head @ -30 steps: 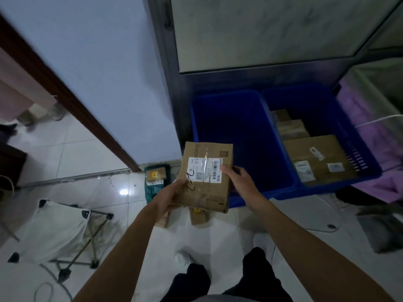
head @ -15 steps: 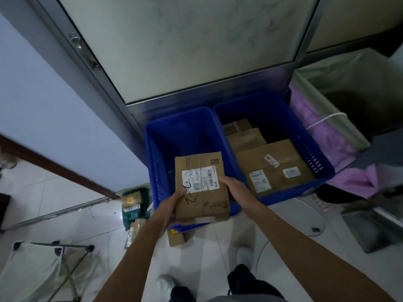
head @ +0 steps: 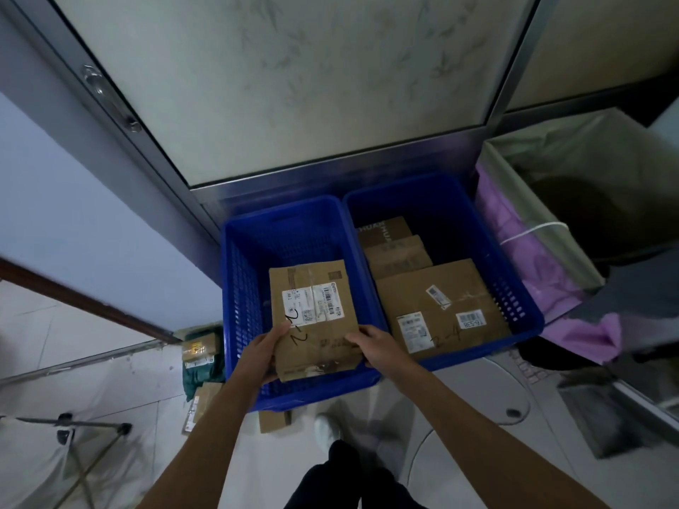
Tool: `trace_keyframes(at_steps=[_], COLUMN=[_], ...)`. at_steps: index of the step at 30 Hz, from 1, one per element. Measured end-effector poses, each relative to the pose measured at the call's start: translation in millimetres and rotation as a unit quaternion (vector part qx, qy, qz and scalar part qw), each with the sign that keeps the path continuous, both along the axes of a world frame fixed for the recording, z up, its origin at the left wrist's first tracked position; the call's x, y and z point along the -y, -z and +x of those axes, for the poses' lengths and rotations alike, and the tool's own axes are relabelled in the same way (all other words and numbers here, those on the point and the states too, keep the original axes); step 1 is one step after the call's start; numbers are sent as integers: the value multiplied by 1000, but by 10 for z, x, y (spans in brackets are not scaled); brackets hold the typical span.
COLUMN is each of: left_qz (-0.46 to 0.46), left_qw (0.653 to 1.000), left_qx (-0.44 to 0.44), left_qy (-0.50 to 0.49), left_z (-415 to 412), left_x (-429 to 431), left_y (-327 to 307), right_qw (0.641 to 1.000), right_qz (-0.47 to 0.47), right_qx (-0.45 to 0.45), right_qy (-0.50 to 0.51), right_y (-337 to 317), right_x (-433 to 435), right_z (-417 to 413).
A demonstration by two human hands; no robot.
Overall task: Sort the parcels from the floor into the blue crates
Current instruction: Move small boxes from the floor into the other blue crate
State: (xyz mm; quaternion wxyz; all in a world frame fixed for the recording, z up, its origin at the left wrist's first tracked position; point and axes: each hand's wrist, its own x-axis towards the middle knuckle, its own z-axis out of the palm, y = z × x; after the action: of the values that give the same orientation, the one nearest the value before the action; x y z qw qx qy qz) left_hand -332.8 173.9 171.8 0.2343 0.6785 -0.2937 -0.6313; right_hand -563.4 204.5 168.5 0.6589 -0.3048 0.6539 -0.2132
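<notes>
I hold a flat brown cardboard parcel (head: 312,317) with a white label and "2-2" written on it, over the inside of the left blue crate (head: 239,288). My left hand (head: 262,352) grips its near left edge and my right hand (head: 378,345) its near right edge. The right blue crate (head: 514,288) holds three cardboard parcels, the largest (head: 441,306) in front. On the floor left of the crates lie more parcels: a small box (head: 200,349) on a green bag (head: 204,374), a flat one (head: 200,404), and one (head: 273,420) partly under the crate.
A metal-framed frosted glass door (head: 294,86) stands behind the crates. A fabric-lined bin with purple cloth (head: 532,259) sits to the right. A folding stool (head: 55,446) is at lower left. My legs and shoe (head: 327,431) are below the crates.
The view has swung right and closer to the crates. My hands have carried the parcel forward from above the floor to over the left crate, lower inside its rim.
</notes>
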Motion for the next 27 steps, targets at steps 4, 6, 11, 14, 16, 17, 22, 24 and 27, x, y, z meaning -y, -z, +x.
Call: trace_keyframes(at_steps=[4, 6, 11, 14, 16, 17, 22, 24, 27], left_qz=[2, 11, 33, 41, 46, 46, 53, 60, 83], left_qw=[1000, 1000, 998, 998, 997, 997, 997, 997, 996], left_qx=[-15, -23, -41, -40, -37, -36, -21, -8, -2], left_qy=[3, -2, 27, 42, 52, 57, 52, 41, 33], left_z=[48, 71, 102, 112, 120, 126, 198, 235, 277], left_x=[204, 315, 646, 830, 913, 934, 1039, 1058, 1069], left_y=[56, 99, 231, 343, 390, 408, 608, 726, 936], right_qw=[1000, 1000, 999, 996, 994, 994, 993, 990, 985], right_qz=[-1, -6, -16, -35, -37, -36, -17, -6, 6], right_qx=[-14, -18, -46, -76, -89, -91, -89, -96, -108], right_qy=[-16, -16, -14, -37, -45, -44, -71, -98, -135], right_y=[-49, -72, -46, 50, 109, 135, 316, 452, 604], right_x=[171, 294, 624, 764, 850, 891, 1224, 1398, 1640], right_z=[0, 8, 37, 50, 57, 63, 92, 103, 131])
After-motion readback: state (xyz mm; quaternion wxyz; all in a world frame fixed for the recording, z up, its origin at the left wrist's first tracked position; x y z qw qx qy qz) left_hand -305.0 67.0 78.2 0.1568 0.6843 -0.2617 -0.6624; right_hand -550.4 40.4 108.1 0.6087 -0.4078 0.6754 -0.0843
